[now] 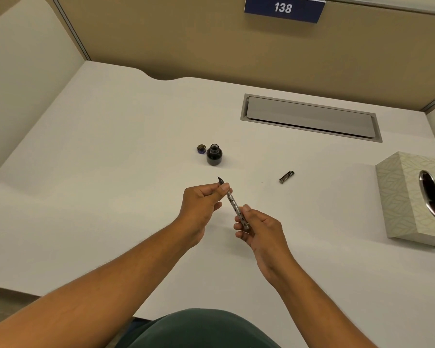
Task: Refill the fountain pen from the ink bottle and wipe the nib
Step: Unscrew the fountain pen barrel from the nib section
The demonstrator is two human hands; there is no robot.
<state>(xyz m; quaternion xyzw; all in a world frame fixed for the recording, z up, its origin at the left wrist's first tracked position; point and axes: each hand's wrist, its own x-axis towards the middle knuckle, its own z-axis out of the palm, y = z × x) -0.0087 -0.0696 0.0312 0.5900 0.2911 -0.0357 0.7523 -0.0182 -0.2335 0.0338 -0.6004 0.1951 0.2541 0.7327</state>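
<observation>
A silver patterned fountain pen [232,202] is held above the desk with its dark nib pointing up and away toward the ink bottle. My left hand [202,200] pinches the pen near the nib end. My right hand [255,226] grips the barrel's rear end. The small glass ink bottle [214,155] stands open on the desk just beyond the nib, dark ink inside. Its round cap [201,149] lies beside it on the left. The pen's cap [286,177] lies on the desk to the right.
A patterned tissue box [414,202] sits at the right edge of the white desk [111,172]. A grey cable hatch [309,116] is set into the desk at the back. Beige partition walls close off the back and left.
</observation>
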